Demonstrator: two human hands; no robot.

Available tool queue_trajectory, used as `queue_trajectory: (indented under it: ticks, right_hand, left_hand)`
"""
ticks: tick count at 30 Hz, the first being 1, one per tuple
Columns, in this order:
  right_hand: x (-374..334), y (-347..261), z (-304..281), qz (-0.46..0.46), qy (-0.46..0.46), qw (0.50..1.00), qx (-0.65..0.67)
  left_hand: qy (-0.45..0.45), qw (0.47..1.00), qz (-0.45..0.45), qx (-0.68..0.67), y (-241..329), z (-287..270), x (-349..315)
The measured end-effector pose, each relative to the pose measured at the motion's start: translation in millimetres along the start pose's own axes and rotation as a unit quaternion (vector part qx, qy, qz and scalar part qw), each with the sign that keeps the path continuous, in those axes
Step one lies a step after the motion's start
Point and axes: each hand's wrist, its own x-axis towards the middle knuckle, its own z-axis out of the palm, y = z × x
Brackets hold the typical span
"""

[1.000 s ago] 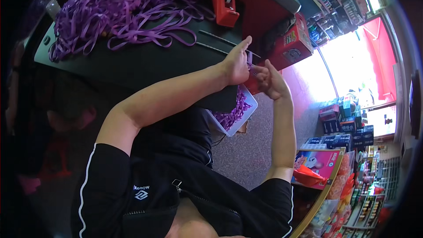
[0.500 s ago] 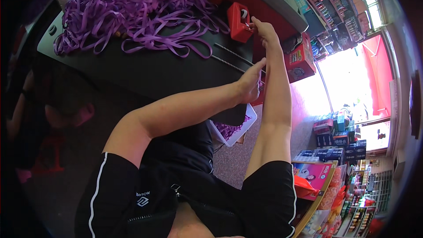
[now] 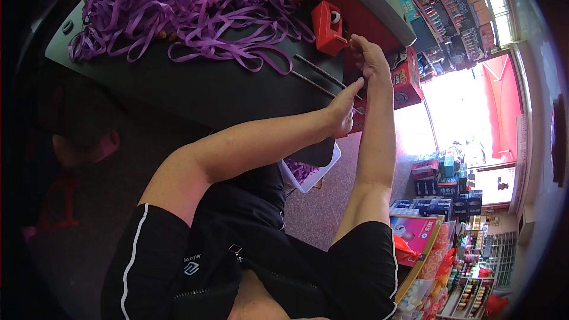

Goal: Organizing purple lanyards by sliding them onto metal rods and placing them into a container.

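My left hand point(image 3: 342, 111) is held over the table's right end, thumb raised, its other fingers hidden behind it. Two thin, straight rods point(image 3: 323, 73) stretch across the dark tabletop point(image 3: 178, 95) towards this hand; I cannot tell whether it touches them. Just beyond, my right hand point(image 3: 370, 58) is beside a red tape dispenser point(image 3: 329, 28) with a pale roll in it. The right fingers are curled in, and whatever is between them is too small to make out. A large heap of purple ribbon loops point(image 3: 195, 9) covers the far left of the table.
Below the table's edge, a white bin point(image 3: 323, 176) contains more purple ribbon. A red printed box point(image 3: 406, 83) lies beyond my right forearm. Stacked cartons point(image 3: 441, 186) and a shelf of goods point(image 3: 468, 272) line the right side. Someone else's foot point(image 3: 89, 148) shows at the dim left.
My right hand has drawn slightly back from the tape dispenser, and its fingers have curled in. The left hand has barely moved. The view has shifted a little.
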Motion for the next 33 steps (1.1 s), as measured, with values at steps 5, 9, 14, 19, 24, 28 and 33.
queue_trajectory:
  ticks: [5,9,14,19,24,28,33]
  right_hand:
    - [-5.2,18.7,4.8,0.019,-0.024,0.999,0.020]
    - [-4.5,28.4,13.5,0.029,-0.053,0.996,0.066]
    - [-0.3,33.8,11.9,0.022,-0.053,0.994,0.092]
    - [3.1,39.5,12.8,0.020,-0.033,0.997,0.064]
    - [1.8,42.3,18.6,0.009,-0.023,0.995,0.093]
    - [3.2,41.4,25.1,-0.011,-0.015,0.994,0.106]
    - [1.9,36.7,27.6,-0.004,0.011,0.997,0.083]
  left_hand:
    - [0.004,0.999,-0.018,-0.044,0.4,3.1,-1.4]
    - [-0.065,0.989,-0.034,-0.129,-3.1,-9.8,10.8]
    - [-0.041,0.994,-0.008,-0.099,-9.0,-14.0,15.4]
    - [-0.013,0.996,-0.008,-0.090,-4.2,-3.7,5.4]
    - [-0.010,0.994,-0.034,-0.103,-0.3,-2.7,3.6]
    - [-0.018,0.995,-0.031,-0.098,-1.9,-9.6,10.5]
    - [0.009,0.995,-0.023,-0.099,-4.9,-13.9,17.7]
